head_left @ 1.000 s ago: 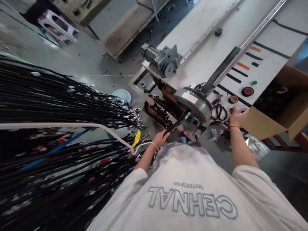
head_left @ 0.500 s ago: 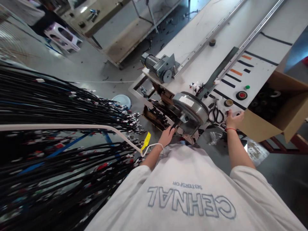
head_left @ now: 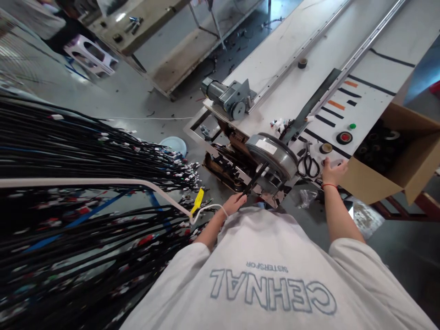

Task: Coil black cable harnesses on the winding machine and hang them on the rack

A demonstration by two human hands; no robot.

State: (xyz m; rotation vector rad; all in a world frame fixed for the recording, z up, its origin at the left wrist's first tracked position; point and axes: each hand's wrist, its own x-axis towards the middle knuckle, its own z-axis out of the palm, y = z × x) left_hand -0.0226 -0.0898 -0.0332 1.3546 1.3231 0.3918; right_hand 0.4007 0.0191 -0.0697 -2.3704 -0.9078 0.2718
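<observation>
While my left hand pinches a thin black cable that runs up to the grey drum at the near end of the workbench, my right hand lies on the bench's near edge, fingers spread, clamped on nothing. Black scissors lie just beside it, a cardboard box at the right corner. Cable bundles hang at my left.
</observation>
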